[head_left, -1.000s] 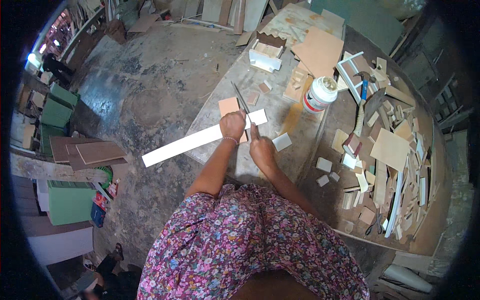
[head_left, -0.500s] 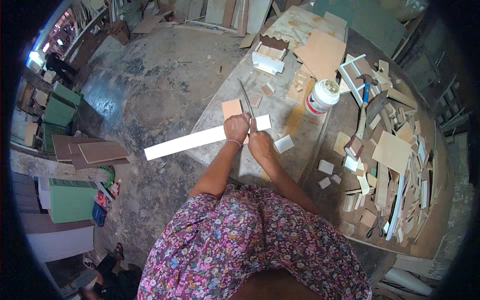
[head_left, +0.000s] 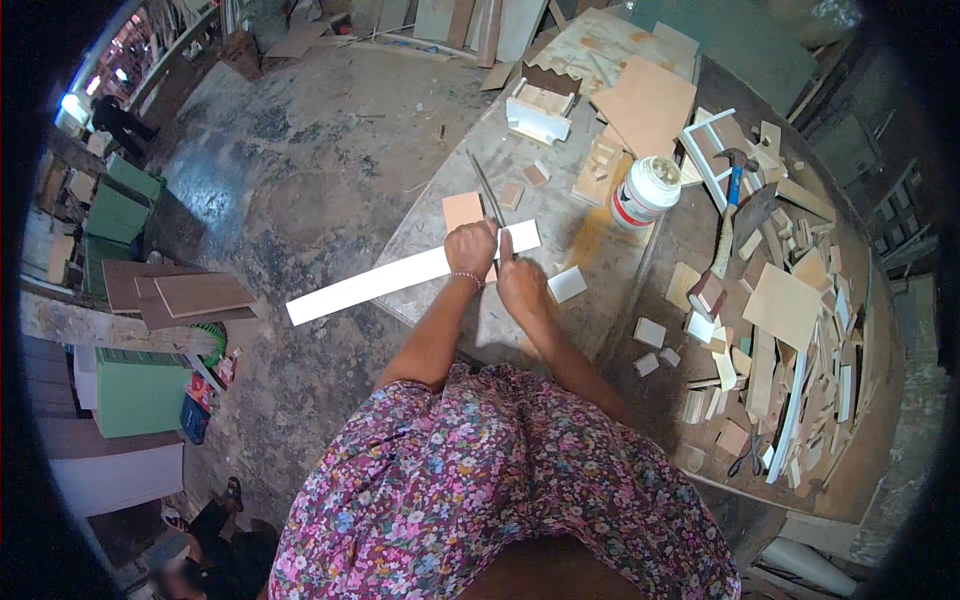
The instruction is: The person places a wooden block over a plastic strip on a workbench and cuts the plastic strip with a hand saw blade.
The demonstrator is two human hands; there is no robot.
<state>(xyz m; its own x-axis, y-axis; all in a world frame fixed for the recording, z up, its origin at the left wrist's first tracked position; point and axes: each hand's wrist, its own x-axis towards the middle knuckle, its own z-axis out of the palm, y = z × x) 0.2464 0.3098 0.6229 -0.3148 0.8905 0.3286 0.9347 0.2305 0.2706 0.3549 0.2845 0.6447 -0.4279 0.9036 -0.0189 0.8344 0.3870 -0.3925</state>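
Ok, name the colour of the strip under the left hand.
The strip is white; it shows best in the head view.

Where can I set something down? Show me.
Free: the grey tabletop between the right end of the long white strip and the round white jar. Crowded: the right side, where pale wood offcuts lie around the blue-handled hammer.

The scene is viewed from the wearer's head, steeply downward, through the left of two fisheye lenses. The floral-print garment (head_left: 490, 450) is caught nearest, at six o'clock; the left hand (head_left: 468, 249) and right hand (head_left: 523, 289) are framed mid-dial; the worktable (head_left: 612, 290) is spanned from one to four.
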